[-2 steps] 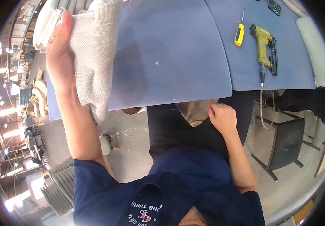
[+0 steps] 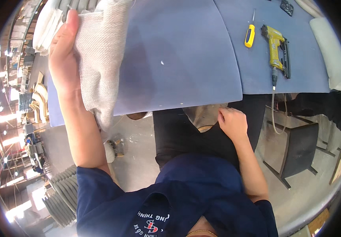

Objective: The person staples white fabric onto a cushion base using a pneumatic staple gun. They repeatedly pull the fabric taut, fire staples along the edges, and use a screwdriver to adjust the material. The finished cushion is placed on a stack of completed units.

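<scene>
At the upper left, my left hand [image 2: 64, 55] is closed on a light grey woven fabric piece [image 2: 99, 59], with the thumb along its left side and the other fingers hidden. The fabric hangs down over the near edge of the blue-grey tabletop [image 2: 178, 51]. My right hand [image 2: 233, 123] rests low by my thigh, just below the table edge. Its fingers are curled in, and nothing shows in them.
A yellow screwdriver [image 2: 250, 35] and a yellow-green air stapler [image 2: 275, 47] with a hose [image 2: 273, 112] lie at the right. Grey padded pieces [image 2: 46, 29] are stacked at the far left. A dark chair frame [image 2: 297, 150] stands on the floor at the right.
The top of the fabric has shifted slightly right with my left hand still on it. My right hand keeps its place; the whole view has moved a little.
</scene>
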`<state>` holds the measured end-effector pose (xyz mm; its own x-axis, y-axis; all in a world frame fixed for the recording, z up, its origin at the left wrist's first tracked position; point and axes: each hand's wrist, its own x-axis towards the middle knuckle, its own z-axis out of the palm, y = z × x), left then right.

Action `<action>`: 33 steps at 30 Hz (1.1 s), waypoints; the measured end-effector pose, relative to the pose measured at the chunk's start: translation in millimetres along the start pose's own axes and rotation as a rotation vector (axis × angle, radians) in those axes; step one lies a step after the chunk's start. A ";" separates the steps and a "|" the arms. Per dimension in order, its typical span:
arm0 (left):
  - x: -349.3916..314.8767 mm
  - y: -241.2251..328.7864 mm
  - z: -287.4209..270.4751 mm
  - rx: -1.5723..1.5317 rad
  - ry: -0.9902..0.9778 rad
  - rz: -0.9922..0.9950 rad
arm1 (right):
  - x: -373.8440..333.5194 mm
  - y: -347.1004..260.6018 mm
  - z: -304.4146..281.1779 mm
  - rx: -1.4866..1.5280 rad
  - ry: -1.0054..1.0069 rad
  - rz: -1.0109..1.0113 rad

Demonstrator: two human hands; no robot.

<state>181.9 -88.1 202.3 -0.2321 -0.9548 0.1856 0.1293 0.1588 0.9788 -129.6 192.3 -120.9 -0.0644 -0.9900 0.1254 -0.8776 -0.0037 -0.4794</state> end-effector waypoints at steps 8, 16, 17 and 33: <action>0.6 -21.2 7.0 0.062 0.007 -0.027 | -1.3 3.3 2.2 -0.062 -0.031 0.022; -7.6 -43.8 13.1 0.154 -0.007 0.028 | 1.5 2.3 3.0 -0.076 -0.047 0.030; -15.5 -52.7 17.7 0.089 -0.136 -0.070 | -0.8 -0.1 5.7 -0.059 -0.046 0.026; -76.9 -224.7 125.8 0.879 -0.592 0.341 | 29.3 26.6 -89.7 0.725 0.244 0.480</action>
<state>49.4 -18.8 -21.0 -0.7685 -0.5934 0.2392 -0.3992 0.7369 0.5455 -197.5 175.8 -52.1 -0.5181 -0.8508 -0.0882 -0.2211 0.2328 -0.9471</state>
